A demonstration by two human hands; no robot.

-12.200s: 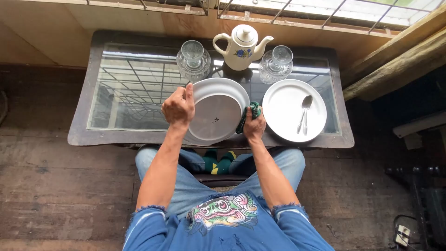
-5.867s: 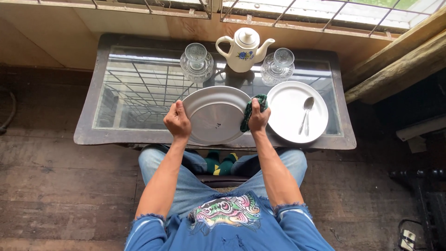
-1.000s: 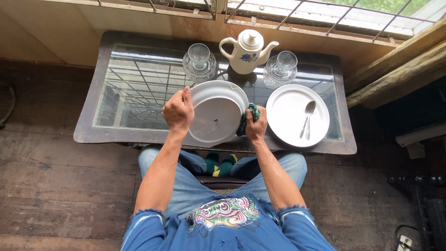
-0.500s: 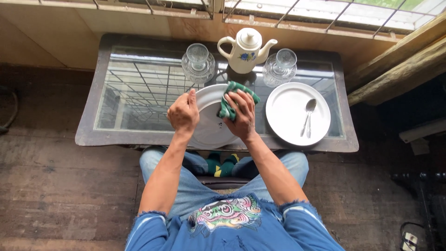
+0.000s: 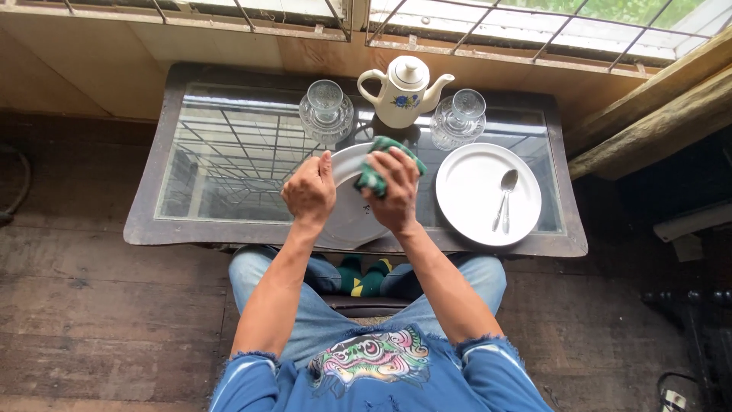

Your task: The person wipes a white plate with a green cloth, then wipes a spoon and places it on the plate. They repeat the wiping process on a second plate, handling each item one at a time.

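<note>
I hold a white plate tilted up over the near edge of a glass-topped table. My left hand grips the plate's left rim. My right hand presses a bunched green cloth against the upper face of the plate, covering much of it.
A second white plate with a metal spoon lies to the right. At the back stand a white teapot with a blue flower and two clear glasses on glass saucers. A barred window runs along the far side.
My right hand moved the cloth from the plate's right rim onto its face. My left hand keeps its grip on the left rim.
</note>
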